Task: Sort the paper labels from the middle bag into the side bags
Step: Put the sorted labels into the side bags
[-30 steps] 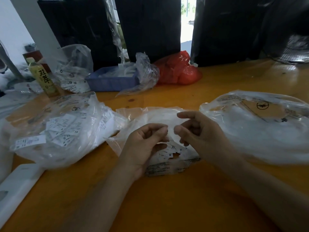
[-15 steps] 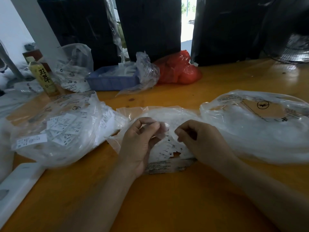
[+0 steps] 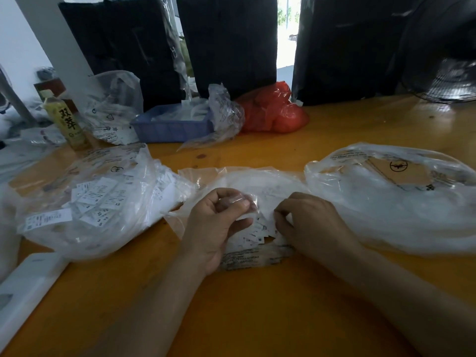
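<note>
A clear middle bag (image 3: 262,184) lies on the orange table (image 3: 257,305) with small white paper labels (image 3: 253,237) at its mouth. My left hand (image 3: 219,228) grips the bag's plastic edge at the opening, fingers curled. My right hand (image 3: 309,222) reaches into the mouth among the labels with curled fingers; what its fingertips pinch is hidden. The left side bag (image 3: 87,202) is full of white size labels. The right side bag (image 3: 396,197) looks cloudy, its contents unclear.
At the back stand a blue tray (image 3: 170,127), a red plastic bag (image 3: 273,112), crumpled clear bags (image 3: 113,104) and a yellow-labelled bottle (image 3: 67,122). A white flat object (image 3: 25,287) lies at the near left edge. Black bags and a fan (image 3: 453,81) line the rear.
Both hands dropped lower onto the middle bag's mouth. My left hand took hold of the plastic edge, and my right hand pushed in among the labels.
</note>
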